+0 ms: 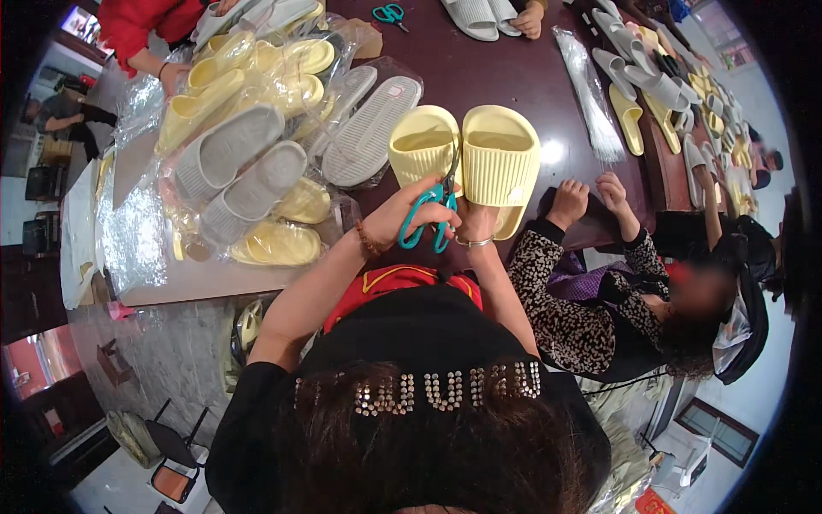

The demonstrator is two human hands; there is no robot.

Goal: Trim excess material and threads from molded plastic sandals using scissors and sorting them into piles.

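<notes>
My left hand point(406, 211), with a beaded bracelet at its wrist, is closed on a pair of teal-handled scissors point(449, 195). The blades point away from me, over the gap between two yellow slippers point(499, 171). Those slippers stand side by side above the table edge, ribbed straps facing up. My right hand point(476, 224), wearing a bangle, grips the pair from below; the straps hide part of its fingers. The scissor tips lie against the inner edge of the left slipper, and I cannot tell whether they touch anything thin there.
Grey slippers point(231, 154) and yellow ones in clear bags are heaped on the dark table point(505, 73) at left. Thin white strips point(591, 103) lie to the right. A co-worker's hands point(572, 202) rest close by on the right. Other scissors point(390, 14) lie at the far side.
</notes>
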